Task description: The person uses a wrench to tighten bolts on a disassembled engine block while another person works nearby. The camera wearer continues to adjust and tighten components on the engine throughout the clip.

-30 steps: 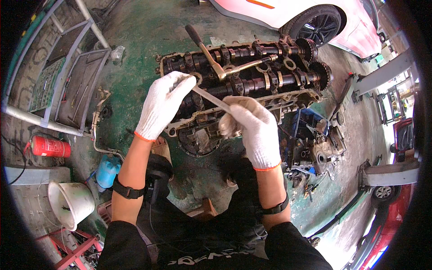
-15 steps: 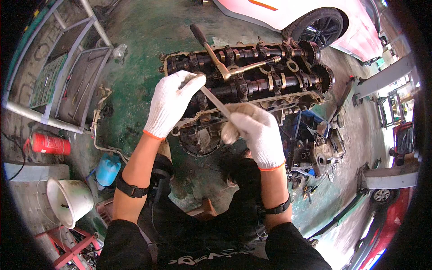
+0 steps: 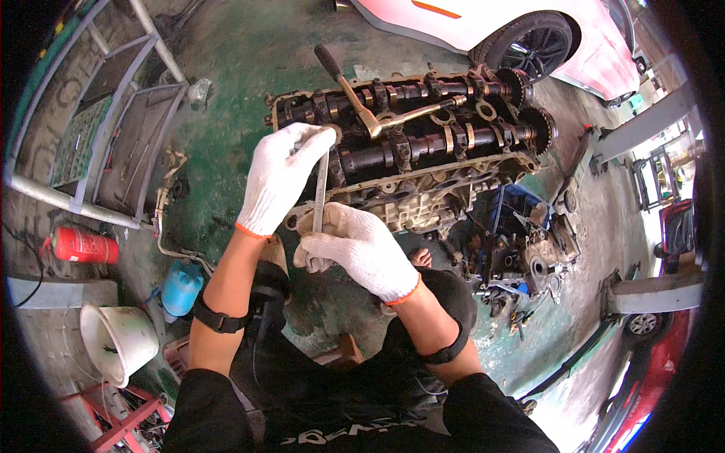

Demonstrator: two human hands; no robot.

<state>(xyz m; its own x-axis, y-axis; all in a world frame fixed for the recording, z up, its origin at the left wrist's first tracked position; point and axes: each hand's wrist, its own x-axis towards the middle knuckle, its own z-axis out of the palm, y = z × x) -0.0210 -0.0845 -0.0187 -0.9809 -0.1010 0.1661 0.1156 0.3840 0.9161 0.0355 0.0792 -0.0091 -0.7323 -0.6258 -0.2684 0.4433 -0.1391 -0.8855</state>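
Observation:
A slim, flat metal strip (image 3: 322, 185) stands almost upright between my gloved hands, over the near left corner of the cylinder head (image 3: 411, 200). My left hand (image 3: 278, 177) pinches its upper end between thumb and fingertips. Lower down, my right hand (image 3: 351, 249) closes round the other end, which the fingers hide. Two dark camshafts (image 3: 430, 143) lie in the cylinder head, with toothed sprockets (image 3: 538, 132) at their right ends. Across the camshafts rests a ratchet wrench (image 3: 350, 90) with a long extension (image 3: 423, 113) on it.
Right of the cylinder head, engine parts (image 3: 540, 253) crowd beside a blue crate (image 3: 513, 196). A fire extinguisher (image 3: 84, 245), a blue jug (image 3: 181, 288) and a white bucket (image 3: 121, 343) stand at left. A metal rack (image 3: 136, 143) is far left. A pale car (image 3: 445, 26) stands beyond.
My right hand has come left and nearer to me, swinging the strip from a slant to almost upright. My left hand has barely moved and keeps its pinch.

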